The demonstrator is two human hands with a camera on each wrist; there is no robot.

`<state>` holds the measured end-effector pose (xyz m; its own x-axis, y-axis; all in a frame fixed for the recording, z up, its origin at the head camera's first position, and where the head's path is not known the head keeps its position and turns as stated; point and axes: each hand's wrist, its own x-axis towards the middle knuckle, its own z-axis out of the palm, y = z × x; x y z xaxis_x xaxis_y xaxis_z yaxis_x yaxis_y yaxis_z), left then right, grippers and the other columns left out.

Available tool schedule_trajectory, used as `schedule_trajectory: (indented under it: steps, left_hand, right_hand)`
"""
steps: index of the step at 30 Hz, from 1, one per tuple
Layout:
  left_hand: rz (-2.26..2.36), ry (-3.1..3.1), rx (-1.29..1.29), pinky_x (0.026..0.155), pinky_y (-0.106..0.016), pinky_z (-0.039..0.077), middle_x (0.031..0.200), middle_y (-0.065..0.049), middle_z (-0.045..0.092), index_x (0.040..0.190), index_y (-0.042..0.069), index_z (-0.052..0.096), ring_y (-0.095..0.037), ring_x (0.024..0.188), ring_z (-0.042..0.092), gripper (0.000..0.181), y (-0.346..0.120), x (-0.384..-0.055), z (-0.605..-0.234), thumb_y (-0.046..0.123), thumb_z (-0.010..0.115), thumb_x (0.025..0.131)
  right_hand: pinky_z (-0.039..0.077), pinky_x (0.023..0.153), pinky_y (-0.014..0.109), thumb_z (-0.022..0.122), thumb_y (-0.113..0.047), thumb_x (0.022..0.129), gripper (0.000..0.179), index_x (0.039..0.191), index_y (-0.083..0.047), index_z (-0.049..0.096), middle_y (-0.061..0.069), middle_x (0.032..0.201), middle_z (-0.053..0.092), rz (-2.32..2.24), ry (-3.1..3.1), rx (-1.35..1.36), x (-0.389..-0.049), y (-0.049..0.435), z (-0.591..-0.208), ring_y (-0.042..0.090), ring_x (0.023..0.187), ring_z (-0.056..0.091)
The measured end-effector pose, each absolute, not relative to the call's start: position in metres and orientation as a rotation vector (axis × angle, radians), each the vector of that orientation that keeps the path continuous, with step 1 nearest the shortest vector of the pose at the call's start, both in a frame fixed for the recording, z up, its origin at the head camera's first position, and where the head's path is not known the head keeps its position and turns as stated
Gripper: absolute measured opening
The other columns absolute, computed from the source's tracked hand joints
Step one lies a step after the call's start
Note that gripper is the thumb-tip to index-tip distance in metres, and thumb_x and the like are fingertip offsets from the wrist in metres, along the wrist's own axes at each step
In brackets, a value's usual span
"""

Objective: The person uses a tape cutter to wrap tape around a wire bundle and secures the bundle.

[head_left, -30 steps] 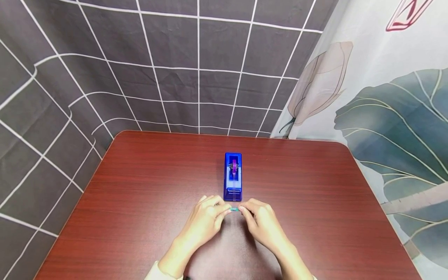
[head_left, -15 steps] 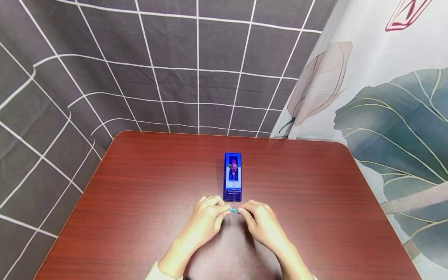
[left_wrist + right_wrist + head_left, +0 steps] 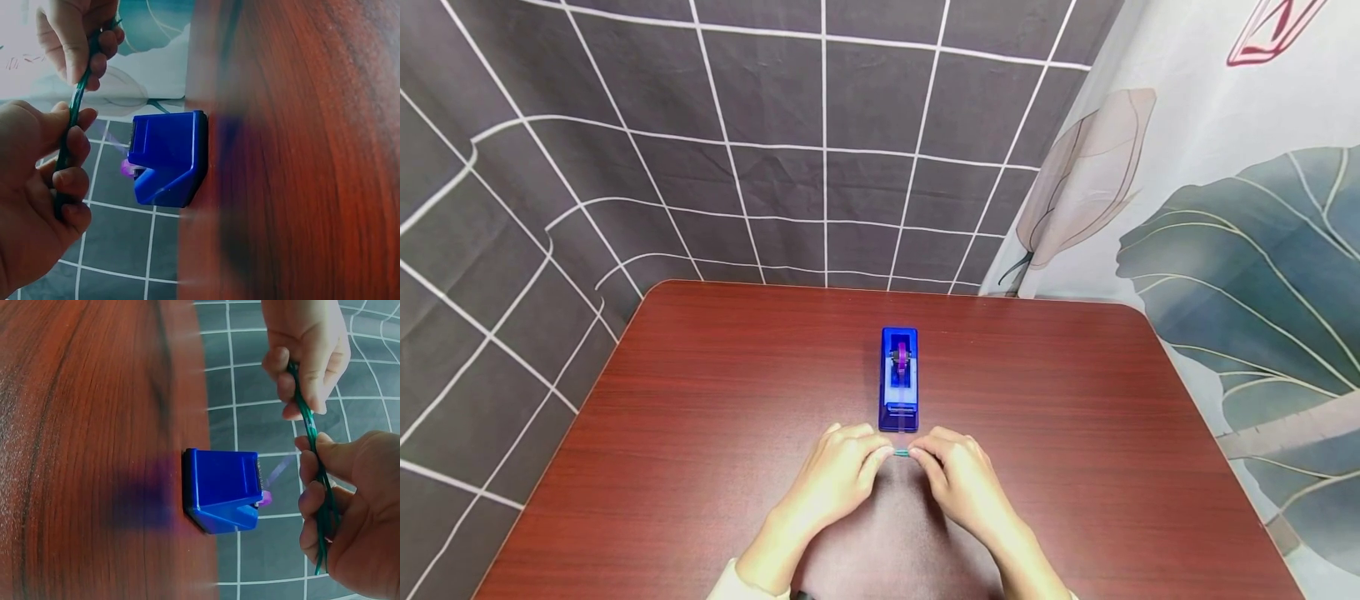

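A slim bundle of thin green strands (image 3: 306,409), which look like wires, spans the gap between both hands. My left hand (image 3: 842,471) pinches one side of it between thumb and fingers. On the other side my right hand (image 3: 958,471) pinches it, and loose strand ends hang past the palm in the right wrist view. A shiny patch marks the bundle between the two thumbs. Just beyond the hands stands a blue tape dispenser (image 3: 898,400) with a purple-cored roll. A clear strip of tape (image 3: 280,470) runs from it toward the bundle; where it ends is hard to tell.
The reddish-brown wooden table (image 3: 715,375) carries the dispenser. Behind it hangs a dark grey curtain (image 3: 782,183) with white grid lines, and a white leaf-patterned curtain (image 3: 1210,108) hangs at the right.
Both hands stay almost in place, still pinching the bundle. The left fingers have shifted slightly, and the bundle sits a touch nearer the body. The dispenser has not moved.
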<state>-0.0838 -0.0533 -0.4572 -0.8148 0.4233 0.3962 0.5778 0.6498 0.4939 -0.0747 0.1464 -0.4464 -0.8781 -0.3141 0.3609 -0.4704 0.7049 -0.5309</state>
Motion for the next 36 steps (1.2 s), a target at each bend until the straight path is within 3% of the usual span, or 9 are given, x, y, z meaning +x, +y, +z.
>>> schedule_trajectory:
  steps: [5,10,18,22,26,36]
  left_hand:
    - [-0.942,-2.622,-0.785,0.067,-0.033,0.044,0.074,0.011,0.06,0.086,0.017,0.075,-0.007,0.068,0.057,0.007,-0.052,-0.084,-0.4586,0.017,0.072,0.092]
    - [-0.969,-2.606,-0.756,0.077,-0.047,0.051,0.076,0.009,0.061,0.085,0.017,0.075,-0.007,0.072,0.059,0.006,-0.051,-0.0841,-0.4613,0.018,0.073,0.091]
    - [-0.914,-2.527,-0.771,0.065,-0.029,0.04,0.075,0.009,0.061,0.083,0.016,0.075,-0.008,0.07,0.057,0.005,-0.05,-0.0851,-0.4653,0.017,0.076,0.088]
    - [-0.898,-2.484,-0.772,0.064,-0.029,0.039,0.075,0.009,0.061,0.082,0.016,0.075,-0.01,0.068,0.057,0.006,-0.0493,-0.085,-0.4659,0.017,0.076,0.088]
    - [-0.903,-2.462,-0.762,0.064,-0.03,0.04,0.075,0.009,0.062,0.083,0.016,0.075,-0.01,0.069,0.057,0.005,-0.0484,-0.0844,-0.4658,0.017,0.077,0.088]
    - [-0.908,-2.402,-0.786,0.064,-0.029,0.039,0.077,0.009,0.067,0.082,0.017,0.078,-0.008,0.07,0.062,0.004,-0.0485,-0.0858,-0.467,0.017,0.082,0.082]
  right_hand:
    - [0.046,0.066,0.033,0.079,-0.004,0.083,0.014,0.084,-0.017,0.075,-0.013,0.077,0.063,0.827,-2.646,0.635,-0.0744,0.146,-0.4471,0.001,0.07,0.056]
    - [0.045,0.065,0.033,0.081,-0.004,0.082,0.013,0.084,-0.016,0.075,-0.013,0.075,0.062,0.789,-2.633,0.642,-0.0749,0.1455,-0.4469,0.001,0.067,0.054]
    - [0.043,0.064,0.032,0.08,-0.006,0.083,0.013,0.092,-0.015,0.079,-0.013,0.072,0.058,0.738,-2.65,0.657,-0.0752,0.145,-0.4438,-0.002,0.06,0.045]
    - [0.043,0.067,0.034,0.077,-0.006,0.086,0.015,0.099,-0.014,0.079,-0.01,0.074,0.064,0.688,-2.676,0.69,-0.0753,0.1445,-0.4421,0.004,0.066,0.056]
    - [0.042,0.068,0.035,0.076,-0.005,0.087,0.012,0.096,-0.012,0.079,-0.008,0.078,0.069,0.69,-2.675,0.677,-0.0747,0.1431,-0.4409,0.01,0.074,0.065]
    - [0.042,0.068,0.035,0.081,-0.005,0.081,0.011,0.086,-0.014,0.077,-0.01,0.07,0.063,0.719,-2.635,0.624,-0.073,0.1421,-0.4442,0.004,0.065,0.056]
